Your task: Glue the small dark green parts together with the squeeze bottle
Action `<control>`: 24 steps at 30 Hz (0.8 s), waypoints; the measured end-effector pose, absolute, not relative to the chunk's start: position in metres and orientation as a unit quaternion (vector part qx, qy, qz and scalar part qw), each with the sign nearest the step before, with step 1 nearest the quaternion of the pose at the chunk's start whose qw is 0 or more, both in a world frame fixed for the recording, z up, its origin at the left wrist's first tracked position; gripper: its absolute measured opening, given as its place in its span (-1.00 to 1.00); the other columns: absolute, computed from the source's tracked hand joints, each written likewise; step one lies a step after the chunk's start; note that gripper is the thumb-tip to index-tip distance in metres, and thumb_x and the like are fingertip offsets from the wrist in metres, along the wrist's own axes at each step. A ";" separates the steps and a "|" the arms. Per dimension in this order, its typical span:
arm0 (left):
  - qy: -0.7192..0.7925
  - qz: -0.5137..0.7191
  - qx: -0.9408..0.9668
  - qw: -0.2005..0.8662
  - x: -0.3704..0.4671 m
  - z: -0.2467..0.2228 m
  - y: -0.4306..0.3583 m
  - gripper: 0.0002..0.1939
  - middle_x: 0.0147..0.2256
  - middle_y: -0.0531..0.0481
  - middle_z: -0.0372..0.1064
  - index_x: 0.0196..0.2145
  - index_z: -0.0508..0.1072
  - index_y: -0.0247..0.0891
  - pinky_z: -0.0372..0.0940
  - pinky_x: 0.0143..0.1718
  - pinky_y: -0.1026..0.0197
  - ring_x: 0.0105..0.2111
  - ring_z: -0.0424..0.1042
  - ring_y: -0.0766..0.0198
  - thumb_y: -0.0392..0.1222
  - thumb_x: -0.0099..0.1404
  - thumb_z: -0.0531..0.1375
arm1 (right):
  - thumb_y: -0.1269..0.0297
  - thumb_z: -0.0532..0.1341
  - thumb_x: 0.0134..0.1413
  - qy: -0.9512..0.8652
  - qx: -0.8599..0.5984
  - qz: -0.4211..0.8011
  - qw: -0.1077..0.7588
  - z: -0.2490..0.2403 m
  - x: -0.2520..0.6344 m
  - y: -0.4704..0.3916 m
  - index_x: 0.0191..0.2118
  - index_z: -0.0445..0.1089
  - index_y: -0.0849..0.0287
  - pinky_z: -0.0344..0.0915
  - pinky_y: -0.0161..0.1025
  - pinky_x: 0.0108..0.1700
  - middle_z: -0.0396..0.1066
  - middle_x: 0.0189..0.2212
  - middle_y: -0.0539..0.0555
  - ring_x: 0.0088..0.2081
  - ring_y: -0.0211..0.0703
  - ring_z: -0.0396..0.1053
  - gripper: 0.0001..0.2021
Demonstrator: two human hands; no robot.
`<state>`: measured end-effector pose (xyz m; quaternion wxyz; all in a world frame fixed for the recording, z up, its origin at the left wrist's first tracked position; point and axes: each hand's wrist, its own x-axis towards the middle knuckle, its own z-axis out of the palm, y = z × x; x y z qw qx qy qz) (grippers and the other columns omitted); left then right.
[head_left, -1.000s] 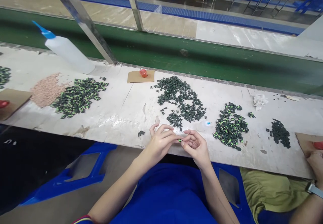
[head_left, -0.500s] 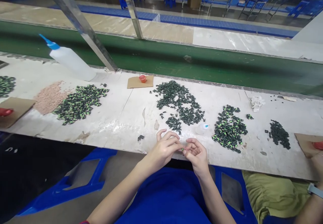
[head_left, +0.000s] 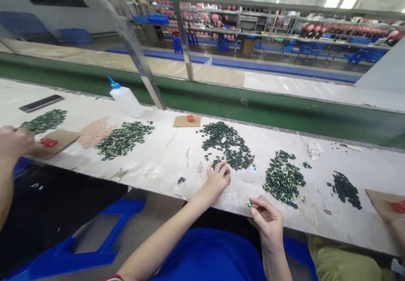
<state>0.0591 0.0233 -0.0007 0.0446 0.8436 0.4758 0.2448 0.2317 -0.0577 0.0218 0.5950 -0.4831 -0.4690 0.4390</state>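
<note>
My right hand [head_left: 268, 222], near the table's front edge, pinches a small black-and-bright-green piece [head_left: 249, 204] between thumb and fingertips. My left hand [head_left: 217, 185] is over the near end of a pile of small dark green pieces [head_left: 226, 141]. Its fingers are curved and apart, with the tips at the pieces; whether one touches a piece is hard to see. Right of that pile stands a small clear bottle with a blue tip [head_left: 251, 174]. Farther right lies a pile of black-and-bright-green pieces [head_left: 283, 182].
A red cap-like container on cardboard [head_left: 179, 122] sits at the back. Leftward are another green-black pile [head_left: 123, 139], pink pieces [head_left: 96, 132] and a white bottle [head_left: 126, 101]. A co-worker's hand [head_left: 14, 144] is far left. Black pieces [head_left: 346, 190] lie right. A metal post [head_left: 152, 89] rises behind.
My hands, together before, have separated. The left has moved forward to the dark green pile; the right has drawn right and back with the small piece. The view has tilted up.
</note>
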 end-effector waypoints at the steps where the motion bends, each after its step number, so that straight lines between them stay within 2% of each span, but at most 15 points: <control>1: 0.472 0.244 0.846 0.046 0.060 0.000 0.023 -0.83 -0.19 -0.07 0.39 -0.46 0.41 -0.27 0.00 0.09 -0.30 0.09 0.23 0.01 -0.48 0.21 0.18 | 0.26 0.36 -0.10 -0.486 -0.468 0.433 0.597 0.024 0.234 -0.057 -0.37 0.59 0.11 0.31 -0.31 -0.51 0.34 -0.56 0.03 -0.49 -0.20 0.33 -0.89; 5: 0.503 0.263 0.822 0.039 0.035 0.012 0.030 -0.84 -0.18 0.00 0.40 -0.46 0.42 -0.22 0.02 0.09 -0.28 0.06 0.25 0.07 -0.45 0.18 0.22 | 0.29 0.38 -0.12 -0.514 -0.441 0.428 0.599 0.026 0.240 -0.057 -0.36 0.60 0.10 0.32 -0.30 -0.53 0.35 -0.56 0.04 -0.49 -0.18 0.34 -0.88; 8: 0.576 0.296 0.762 0.001 -0.010 0.035 0.042 -0.80 -0.17 -0.11 0.41 -0.47 0.44 -0.25 0.02 0.03 -0.37 0.04 0.26 -0.03 -0.49 0.20 0.15 | 0.27 0.41 -0.17 -0.490 -0.447 0.426 0.616 0.026 0.239 -0.058 -0.37 0.60 0.10 0.35 -0.28 -0.52 0.39 -0.54 0.06 -0.48 -0.17 0.36 -0.86; 11: 0.635 0.343 0.691 -0.038 -0.048 0.062 0.045 -0.74 -0.12 -0.27 0.39 -0.27 0.49 -0.27 0.04 0.00 -0.40 0.00 0.29 -0.08 -0.48 0.27 0.04 | 0.22 0.42 -0.20 -0.458 -0.456 0.420 0.637 0.030 0.232 -0.058 -0.34 0.60 0.10 0.37 -0.30 -0.50 0.43 -0.52 0.07 -0.49 -0.19 0.38 -0.80; 13: 0.646 0.439 0.623 -0.036 -0.051 0.077 0.036 -0.76 -0.15 -0.22 0.43 -0.20 0.50 -0.24 0.14 0.01 -0.25 -0.06 0.35 0.00 -0.39 0.31 0.06 | 0.21 0.42 -0.20 -0.449 -0.456 0.415 0.646 0.034 0.225 -0.057 -0.31 0.59 0.11 0.39 -0.30 -0.49 0.45 -0.52 0.07 -0.49 -0.20 0.39 -0.77; 14: 0.618 0.474 0.627 -0.007 -0.045 0.083 0.029 -0.78 -0.17 -0.18 0.45 -0.18 0.50 -0.23 0.19 0.00 -0.18 -0.09 0.38 0.04 -0.34 0.32 0.07 | 0.21 0.42 -0.19 -0.446 -0.455 0.414 0.650 0.037 0.220 -0.057 -0.30 0.59 0.12 0.41 -0.30 -0.48 0.45 -0.53 0.06 -0.49 -0.20 0.40 -0.76; 16: 0.521 0.516 0.670 0.119 -0.024 0.090 0.010 -0.80 -0.17 -0.11 0.49 -0.16 0.49 -0.22 0.30 -0.03 -0.02 -0.12 0.44 0.14 -0.23 0.33 0.10 | 0.21 0.43 -0.19 -0.438 -0.454 0.413 0.657 0.043 0.212 -0.055 -0.28 0.58 0.14 0.43 -0.28 -0.45 0.46 -0.52 0.05 -0.48 -0.20 0.42 -0.74; 19: 0.424 0.516 0.682 0.298 0.013 0.095 -0.017 -0.80 -0.23 -0.08 0.52 -0.20 0.51 -0.23 0.37 -0.07 0.11 -0.16 0.48 0.20 -0.14 0.33 0.13 | 0.22 0.43 -0.19 -0.425 -0.453 0.426 0.658 0.053 0.199 -0.050 -0.26 0.56 0.15 0.47 -0.26 -0.39 0.47 -0.50 0.05 -0.45 -0.18 0.46 -0.72; 24: 0.356 0.538 0.645 0.410 0.036 0.092 -0.027 -0.80 -0.23 -0.13 0.53 -0.24 0.55 -0.25 0.38 -0.06 0.13 -0.17 0.49 0.18 -0.11 0.27 0.21 | 0.24 0.43 -0.19 -0.433 -0.453 0.464 0.626 0.064 0.184 -0.038 -0.22 0.54 0.17 0.50 -0.27 -0.34 0.50 -0.47 0.05 -0.41 -0.18 0.49 -0.69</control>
